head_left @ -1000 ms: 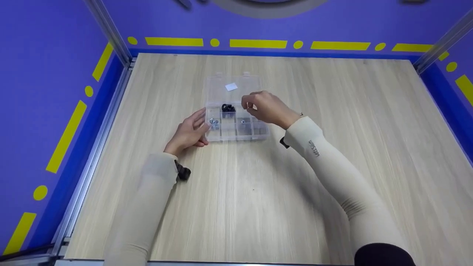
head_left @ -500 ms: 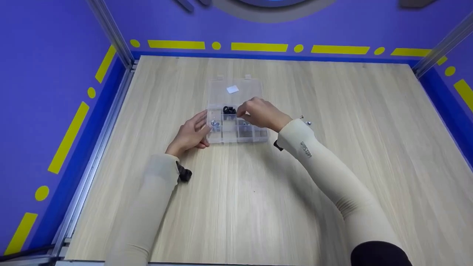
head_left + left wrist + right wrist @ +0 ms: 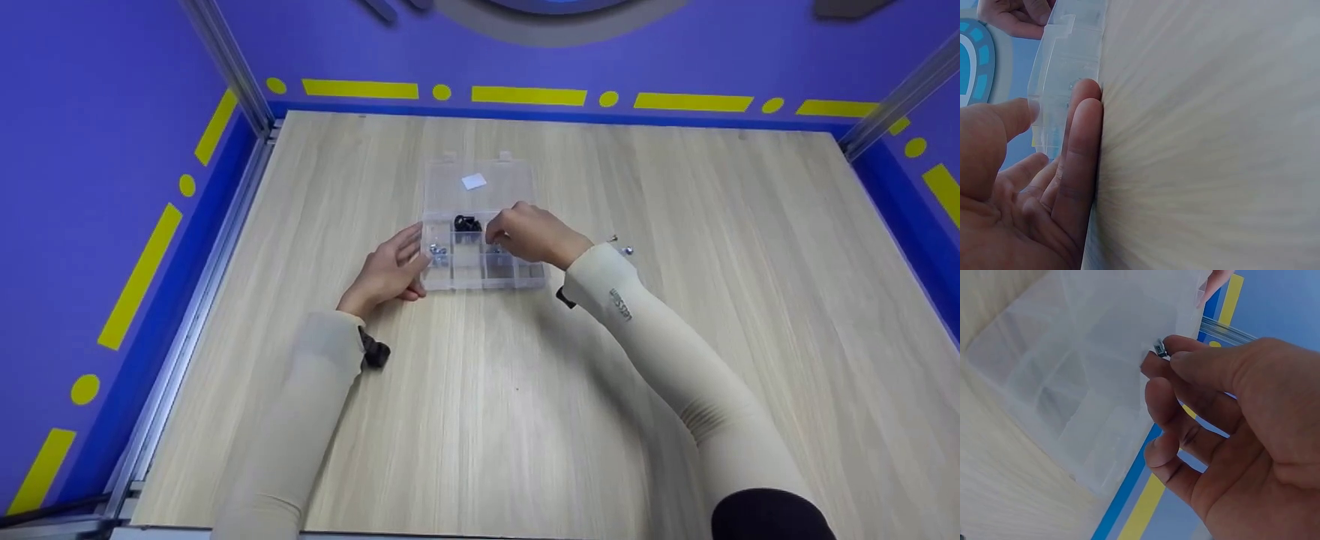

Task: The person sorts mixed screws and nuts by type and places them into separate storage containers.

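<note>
A clear plastic compartment box [image 3: 469, 284] lies on the table with its lid laid back. My left hand [image 3: 385, 271] rests against the box's left side, fingers fairly straight along the wall and thumb at the rim. My right hand [image 3: 531, 231] is over the box's right half. In the right wrist view, its thumb and index finger pinch a small silver nut [image 3: 1160, 348], while the other fingers curl loosely. Black fasteners [image 3: 467, 224] fill a back compartment, and small silver pieces [image 3: 438, 250] lie in the left one. The right hand hides part of the compartments.
On the table right of the box lie a small screw [image 3: 613, 238] and a silver nut-like piece [image 3: 628, 250], close to the right sleeve. A white label [image 3: 473, 181] is on the lid. Blue panels [image 3: 540, 60] border the wooden table [image 3: 450, 420].
My right hand has come lower over the box, uncovering the small pieces on the table beside the sleeve. The left hand stays at the box's left side.
</note>
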Demonstrator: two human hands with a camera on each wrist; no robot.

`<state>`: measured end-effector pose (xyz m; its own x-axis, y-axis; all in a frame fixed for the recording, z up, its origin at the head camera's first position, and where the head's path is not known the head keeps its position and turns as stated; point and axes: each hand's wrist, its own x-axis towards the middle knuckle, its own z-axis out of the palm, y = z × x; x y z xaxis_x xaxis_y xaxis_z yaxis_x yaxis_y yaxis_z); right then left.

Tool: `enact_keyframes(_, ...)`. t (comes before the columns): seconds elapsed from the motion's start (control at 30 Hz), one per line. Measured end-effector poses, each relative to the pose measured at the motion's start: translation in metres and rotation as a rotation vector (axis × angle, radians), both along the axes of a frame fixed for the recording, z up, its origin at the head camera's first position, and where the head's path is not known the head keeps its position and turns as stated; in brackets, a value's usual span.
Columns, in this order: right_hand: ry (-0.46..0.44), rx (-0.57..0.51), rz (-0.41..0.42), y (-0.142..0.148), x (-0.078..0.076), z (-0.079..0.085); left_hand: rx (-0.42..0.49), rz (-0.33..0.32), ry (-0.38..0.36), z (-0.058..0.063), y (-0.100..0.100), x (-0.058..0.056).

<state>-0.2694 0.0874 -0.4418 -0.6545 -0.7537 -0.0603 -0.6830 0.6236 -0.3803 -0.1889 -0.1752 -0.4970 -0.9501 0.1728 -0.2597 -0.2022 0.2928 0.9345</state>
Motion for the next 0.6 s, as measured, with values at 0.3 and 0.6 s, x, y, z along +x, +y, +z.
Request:
enact_keyframes(0.3,-0.002,0.052,-0.012,0.0003,0.0048,-0.0055,0.004,0.014,-0.006,0.0003,0.0011,0.0004)
enact_keyframes(0.6,-0.018,0.095,-0.015,0.0005,0.0070,-0.0065,0.012,0.006,0.008,0.0003,0.0013,0.0002)
